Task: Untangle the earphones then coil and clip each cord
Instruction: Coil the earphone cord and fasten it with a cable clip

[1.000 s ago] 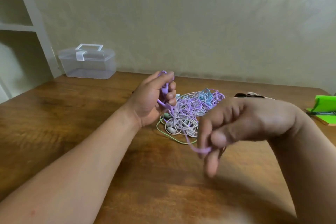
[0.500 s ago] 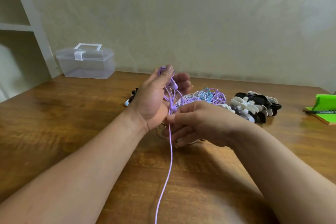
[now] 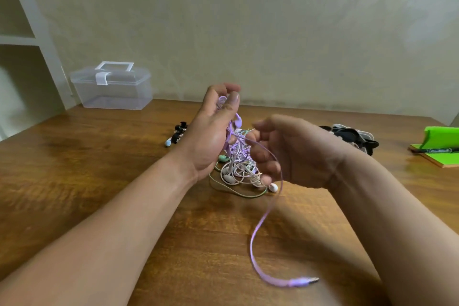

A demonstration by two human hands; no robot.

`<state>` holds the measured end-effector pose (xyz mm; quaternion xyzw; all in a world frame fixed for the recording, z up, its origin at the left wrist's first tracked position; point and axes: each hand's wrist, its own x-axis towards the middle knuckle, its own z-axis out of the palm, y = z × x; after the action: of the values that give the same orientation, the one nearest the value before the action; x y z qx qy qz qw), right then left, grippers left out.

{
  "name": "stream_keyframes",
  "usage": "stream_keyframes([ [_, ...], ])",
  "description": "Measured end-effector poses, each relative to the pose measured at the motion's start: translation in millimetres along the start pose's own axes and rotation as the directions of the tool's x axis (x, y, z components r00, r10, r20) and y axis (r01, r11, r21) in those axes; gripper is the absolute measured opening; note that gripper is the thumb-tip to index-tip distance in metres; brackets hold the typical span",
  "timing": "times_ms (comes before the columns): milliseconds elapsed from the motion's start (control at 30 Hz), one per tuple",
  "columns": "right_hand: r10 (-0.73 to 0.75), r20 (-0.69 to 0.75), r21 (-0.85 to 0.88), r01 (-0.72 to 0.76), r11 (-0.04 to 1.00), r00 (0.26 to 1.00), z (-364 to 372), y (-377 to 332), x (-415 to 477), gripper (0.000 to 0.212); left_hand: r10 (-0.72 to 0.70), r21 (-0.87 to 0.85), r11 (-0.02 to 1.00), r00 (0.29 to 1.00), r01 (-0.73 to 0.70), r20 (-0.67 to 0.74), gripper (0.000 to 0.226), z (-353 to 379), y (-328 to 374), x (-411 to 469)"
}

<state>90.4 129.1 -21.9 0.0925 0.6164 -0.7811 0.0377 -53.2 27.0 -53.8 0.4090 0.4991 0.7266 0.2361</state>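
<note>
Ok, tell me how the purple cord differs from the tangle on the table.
The purple cord is lifted, gripped in the left hand; the tangle lies on the table. The purple cord trails one free strand ending in a plug; the tangle is knotted loops of white and green cords with earbuds. Both are earphone cords, neither clipped.

Extends both bare forearms forward, converging. Holds left hand raised, fingertips upward, fingers curled round purple cord. Places right hand just beside it, lower, fingers loosely curled, blurred; grip on cord indeterminate.
</note>
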Motion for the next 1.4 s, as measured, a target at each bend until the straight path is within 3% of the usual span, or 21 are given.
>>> stream_keyframes([
  [133,-0.091,-0.112,-0.302,0.054,0.952,0.989,-6,6,5,0.017,-0.089,-0.007,0.996,0.996,0.089,-0.027,0.014,1,1,0],
  [200,-0.086,-0.074,-0.379,0.052,0.924,0.994,-9,6,2,0.02,-0.13,-0.021,0.991,0.99,0.129,-0.052,0.017,-3,-1,2],
  [300,-0.084,0.004,-0.296,0.081,0.952,0.996,-8,4,-4,0.026,-0.186,-0.034,0.982,0.979,0.184,-0.088,0.017,-6,-5,2],
  [367,-0.094,-0.016,-0.175,0.09,0.98,0.995,-10,1,-4,0.022,-0.168,0.081,0.981,0.983,0.174,-0.074,0.011,-6,-7,2],
  [433,-0.121,-0.054,-0.016,0.121,0.993,0.991,-15,-4,-3,0.012,-0.132,0.161,0.978,0.991,0.134,-0.02,0.007,-6,-4,1],
  [500,-0.212,-0.109,0.063,0.22,0.974,0.971,-22,-10,-5,0.014,-0.142,0.159,0.979,0.986,0.127,0.088,0.017,-5,3,-2],
  [633,-0.357,-0.351,-0.092,0.348,0.933,0.865,-33,-12,-10,0.031,-0.157,0.178,0.978,0.937,0.104,0.312,0.016,-4,9,-11],
  [767,-0.333,-0.38,-0.017,0.353,0.935,0.863,-32,-11,-5,0.033,-0.145,0.034,0.989,0.927,0.142,0.345,0.014,0,9,-11],
  [833,-0.327,-0.372,0.016,0.358,0.933,0.869,-29,-13,-6,0.034,-0.128,-0.112,0.981,0.96,0.159,0.25,0.014,2,10,-9],
  [933,-0.378,-0.203,-0.108,0.363,0.925,0.903,-31,-15,-17,0.04,-0.087,-0.229,0.97,0.996,0.087,0.012,0.013,2,12,-3],
  [1000,-0.357,0.057,-0.274,0.359,0.892,0.932,-33,-10,-24,0.038,-0.093,-0.234,0.97,0.992,0.072,-0.08,0.012,0,15,-2],
  [1067,-0.2,0.364,-0.382,0.341,0.859,0.91,-29,-7,-29,0.022,-0.105,-0.181,0.98,0.989,0.084,-0.108,0.015,1,17,-3],
  [1133,-0.047,0.477,-0.493,0.311,0.812,0.878,-28,-4,-27,0.024,-0.079,-0.088,0.994,0.992,0.071,-0.096,0.02,2,16,-6],
  [1200,0.013,0.36,-0.558,0.204,0.804,0.933,-26,1,-19,0.04,-0.044,-0.022,0.999,0.995,0.042,-0.095,0.022,6,14,-7],
  [1267,0.008,0.214,-0.5,0.102,0.86,0.977,-18,6,-11,0.051,-0.009,0.028,1.0,0.995,0.012,-0.103,0.025,7,13,-7],
  [1333,-0.068,0.093,-0.445,0.103,0.889,0.993,-8,11,-2,0.054,0.007,0.056,0.998,0.995,-0.001,-0.103,0.03,9,12,-8],
  [1400,-0.194,-0.076,-0.526,0.126,0.841,0.978,-3,16,9,0.05,-0.004,0.015,1.0,0.994,0.006,-0.109,0.024,11,11,-9],
])
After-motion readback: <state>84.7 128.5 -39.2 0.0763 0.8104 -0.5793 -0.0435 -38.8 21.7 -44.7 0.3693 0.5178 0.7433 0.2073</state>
